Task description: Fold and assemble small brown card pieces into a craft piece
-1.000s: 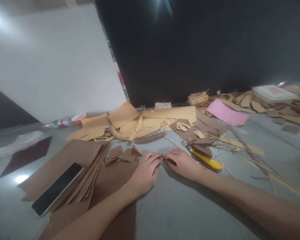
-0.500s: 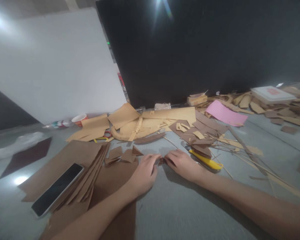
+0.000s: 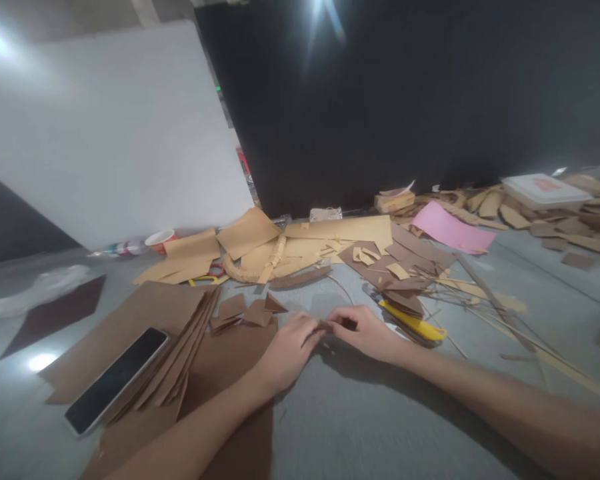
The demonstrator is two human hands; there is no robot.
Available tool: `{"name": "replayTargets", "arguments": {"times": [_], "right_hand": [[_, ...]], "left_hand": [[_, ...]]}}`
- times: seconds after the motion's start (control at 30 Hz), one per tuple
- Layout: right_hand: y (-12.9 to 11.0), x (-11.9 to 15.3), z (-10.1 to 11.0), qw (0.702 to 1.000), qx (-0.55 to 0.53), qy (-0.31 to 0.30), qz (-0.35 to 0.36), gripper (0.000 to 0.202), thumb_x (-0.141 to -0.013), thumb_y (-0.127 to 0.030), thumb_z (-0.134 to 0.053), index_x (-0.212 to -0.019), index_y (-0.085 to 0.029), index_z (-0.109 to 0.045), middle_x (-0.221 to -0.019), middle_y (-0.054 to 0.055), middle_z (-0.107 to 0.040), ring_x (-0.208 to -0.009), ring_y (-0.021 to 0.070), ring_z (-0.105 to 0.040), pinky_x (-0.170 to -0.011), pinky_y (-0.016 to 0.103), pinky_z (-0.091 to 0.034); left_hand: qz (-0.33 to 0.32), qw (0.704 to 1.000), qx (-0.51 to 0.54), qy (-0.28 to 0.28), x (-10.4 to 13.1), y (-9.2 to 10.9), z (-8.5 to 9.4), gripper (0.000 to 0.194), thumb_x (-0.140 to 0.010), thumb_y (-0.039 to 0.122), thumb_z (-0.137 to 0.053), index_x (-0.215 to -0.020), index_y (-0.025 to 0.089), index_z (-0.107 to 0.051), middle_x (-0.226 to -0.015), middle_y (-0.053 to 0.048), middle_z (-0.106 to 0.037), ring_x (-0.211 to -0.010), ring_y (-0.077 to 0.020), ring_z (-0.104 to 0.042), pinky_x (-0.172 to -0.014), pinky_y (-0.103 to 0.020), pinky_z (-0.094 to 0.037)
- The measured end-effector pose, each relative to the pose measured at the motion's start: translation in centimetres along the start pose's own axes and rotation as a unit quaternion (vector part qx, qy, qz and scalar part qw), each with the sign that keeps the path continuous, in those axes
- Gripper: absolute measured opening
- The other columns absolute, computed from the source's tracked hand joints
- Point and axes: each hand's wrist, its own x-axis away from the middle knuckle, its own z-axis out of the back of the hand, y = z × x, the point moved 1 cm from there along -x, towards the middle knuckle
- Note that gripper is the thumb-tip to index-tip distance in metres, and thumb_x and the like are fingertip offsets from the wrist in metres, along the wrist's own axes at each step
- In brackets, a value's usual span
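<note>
My left hand (image 3: 291, 348) and my right hand (image 3: 363, 330) meet over the grey table (image 3: 330, 413). Between their fingertips is a small brown paper piece (image 3: 324, 325), mostly hidden by the fingers. Both hands pinch it, the left with its back turned up, the right with thumb and forefinger curled. Just left of my left hand are small cut brown pieces (image 3: 231, 307), lying by a large brown sheet (image 3: 230, 360). A yellow cutter (image 3: 417, 323) rests right of my right hand.
A phone (image 3: 117, 380) lies on stacked brown sheets (image 3: 130, 313) at the left. Tan sheets (image 3: 345, 230), a pink sheet (image 3: 447, 227) and thin strips (image 3: 545, 347) spread behind and right. A paper cup (image 3: 161, 241), a bottle (image 3: 125, 249) and a white box (image 3: 545, 190) stand farther back.
My hands have come together at the brown piece; the right fingers moved slightly left and the left hand shifted slightly down. The other things keep their places.
</note>
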Motion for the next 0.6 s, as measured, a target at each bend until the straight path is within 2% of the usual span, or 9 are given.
{"name": "replayTargets", "arguments": {"times": [0.2, 0.3, 0.4, 0.6], "right_hand": [[0.0, 0.5, 0.3, 0.997, -0.019, 0.070, 0.040, 0.017, -0.105, -0.038, -0.058, -0.105, -0.022, -0.061, -0.080, -0.002, -0.063, -0.073, 0.0148, -0.058, -0.068, 0.026, -0.046], [-0.1, 0.8, 0.2, 0.997, 0.006, 0.038, 0.064, 0.020, -0.107, -0.037, -0.056, -0.119, -0.022, -0.062, -0.083, -0.001, -0.064, -0.074, 0.0150, -0.059, -0.069, 0.026, -0.047], [-0.4, 1.0, 0.0, 0.997, 0.052, -0.013, 0.054, 0.031, -0.106, -0.033, -0.055, -0.135, -0.023, -0.060, -0.084, -0.002, -0.066, -0.073, 0.0149, -0.060, -0.070, 0.027, -0.046], [-0.2, 1.2, 0.0, 0.995, 0.076, -0.012, 0.061, 0.034, -0.105, -0.031, -0.053, -0.138, -0.024, -0.051, -0.087, -0.001, -0.067, -0.075, 0.0160, -0.063, -0.070, 0.027, -0.047]], "left_hand": [[0.020, 0.999, -0.012, 0.038, 0.1, -0.5, -0.2, 0.033, -0.112, 0.041, -0.051, -0.089, 0.021, -0.062, -0.094, -0.003, -0.066, -0.090, -0.0206, -0.065, -0.085, -0.032, -0.049], [0.013, 0.999, -0.013, 0.051, 0.0, -0.8, -0.3, 0.035, -0.112, 0.042, -0.051, -0.085, 0.020, -0.061, -0.090, -0.003, -0.066, -0.086, -0.0203, -0.064, -0.083, -0.031, -0.048], [0.010, 0.998, -0.004, 0.054, -0.1, -1.0, -0.3, 0.035, -0.111, 0.042, -0.053, -0.085, 0.021, -0.062, -0.090, -0.003, -0.068, -0.086, -0.0200, -0.064, -0.082, -0.030, -0.048], [0.035, 0.997, 0.024, 0.058, -0.4, -1.1, -0.1, 0.041, -0.109, 0.046, -0.054, -0.079, 0.020, -0.062, -0.078, -0.001, -0.067, -0.074, -0.0174, -0.060, -0.076, -0.028, -0.045]]}}
